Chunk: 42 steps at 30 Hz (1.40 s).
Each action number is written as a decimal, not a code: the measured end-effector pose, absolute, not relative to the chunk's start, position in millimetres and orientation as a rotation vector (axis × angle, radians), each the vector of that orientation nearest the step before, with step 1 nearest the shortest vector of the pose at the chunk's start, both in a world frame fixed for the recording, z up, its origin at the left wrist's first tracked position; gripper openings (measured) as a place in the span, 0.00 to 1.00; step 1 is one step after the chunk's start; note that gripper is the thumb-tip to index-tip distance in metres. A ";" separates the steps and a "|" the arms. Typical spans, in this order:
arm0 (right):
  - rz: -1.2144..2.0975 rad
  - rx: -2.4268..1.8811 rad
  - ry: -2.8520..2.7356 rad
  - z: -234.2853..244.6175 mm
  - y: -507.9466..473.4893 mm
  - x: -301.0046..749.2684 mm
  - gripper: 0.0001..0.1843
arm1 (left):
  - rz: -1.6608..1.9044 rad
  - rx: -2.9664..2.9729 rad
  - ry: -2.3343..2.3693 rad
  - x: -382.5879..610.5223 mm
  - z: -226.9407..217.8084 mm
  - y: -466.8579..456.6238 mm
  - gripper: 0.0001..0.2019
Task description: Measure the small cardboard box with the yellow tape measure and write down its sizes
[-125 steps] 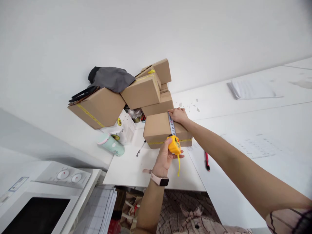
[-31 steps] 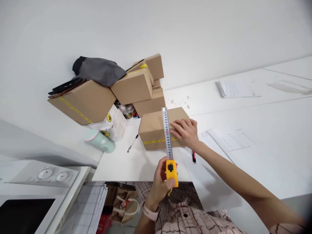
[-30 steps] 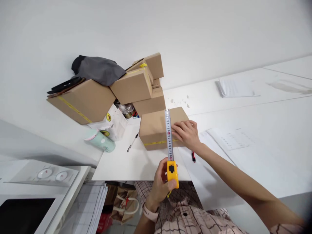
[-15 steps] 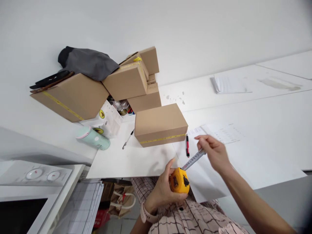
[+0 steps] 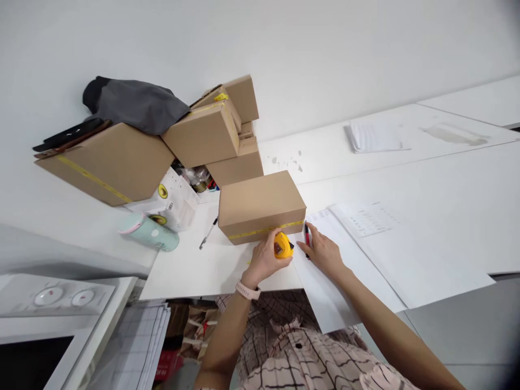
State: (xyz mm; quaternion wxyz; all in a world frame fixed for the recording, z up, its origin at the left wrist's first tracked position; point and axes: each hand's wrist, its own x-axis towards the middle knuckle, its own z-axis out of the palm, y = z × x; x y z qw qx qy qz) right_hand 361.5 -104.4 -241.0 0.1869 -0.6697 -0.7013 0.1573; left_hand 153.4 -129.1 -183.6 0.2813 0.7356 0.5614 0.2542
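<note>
My left hand (image 5: 266, 257) is closed round a yellow tape measure (image 5: 283, 246), held just in front of a closed cardboard box (image 5: 262, 203). No blade shows out of its case. My right hand (image 5: 324, 253) is at a red and black pen (image 5: 307, 238) that lies on paper by the box's right corner. Thumb and forefinger curl round the pen, which partly hides under them. Under and beside this hand spread white sheets (image 5: 349, 260), some with printed tables or writing.
Behind on the left are stacked cardboard boxes (image 5: 203, 135) with a dark grey cloth (image 5: 138, 105) on top. A mint bottle (image 5: 150, 232) and a black and clear pen (image 5: 208, 234) lie left. A paper stack (image 5: 377, 135) sits at the back right; a white appliance (image 5: 60, 303) stands lower left.
The tape blade, earlier drawn out between both hands, has gone back into its case. My left hand moved up to the box with it. My right hand left the blade and came to the red pen.
</note>
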 end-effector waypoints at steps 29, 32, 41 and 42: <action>0.714 -1.398 -1.254 -211.8 -97.5 385.0 0.25 | 0.437 2.440 1.385 215.9 -246.9 -131.1 0.41; 1.221 -1.103 -1.082 -210.2 -73.0 368.5 0.30 | 0.376 2.426 1.399 215.5 -247.8 -130.7 0.42; 1.126 -1.301 -1.166 -248.8 -35.3 345.4 0.22 | 0.382 2.340 1.424 212.2 -240.5 -128.9 0.42; 1.120 -1.277 -1.193 -250.9 -36.3 345.6 0.22 | 0.381 2.333 1.427 212.2 -240.7 -128.8 0.42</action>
